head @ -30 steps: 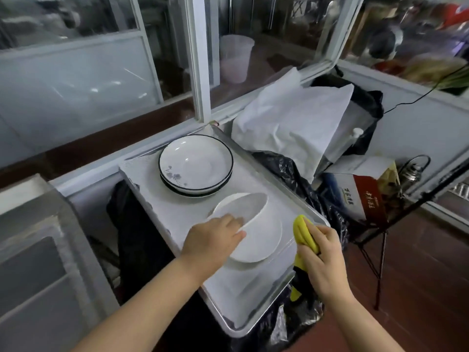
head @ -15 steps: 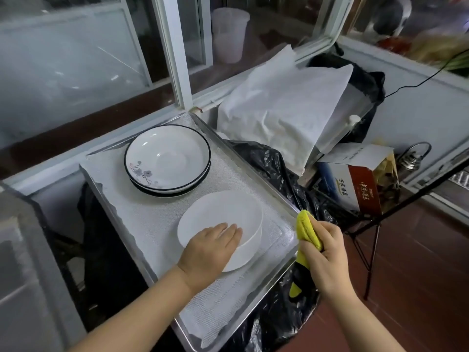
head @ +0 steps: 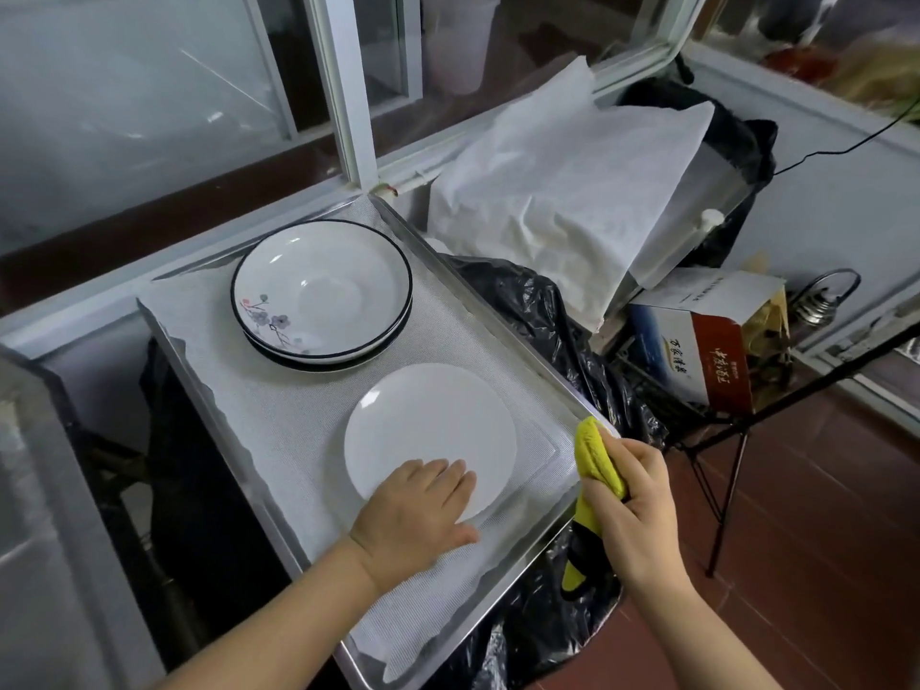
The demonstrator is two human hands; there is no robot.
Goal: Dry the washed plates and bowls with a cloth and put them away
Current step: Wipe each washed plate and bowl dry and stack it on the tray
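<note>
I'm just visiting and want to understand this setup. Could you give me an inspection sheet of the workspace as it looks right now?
Surface: metal tray lined with a white mesh mat.
Job's things: white plate lies flat on the mat; stack of black-rimmed bowls behind it, apart from it; yellow cloth.
Clutter: black bags, white paper, printed box, kettle.
Grippers: left hand rests flat on the plate's near edge, fingers straight; right hand grips the cloth beside the tray's right rim.
Cables: one black cable along the right wall.
Surroundings: window frames behind, red tiled floor to the right.
</note>
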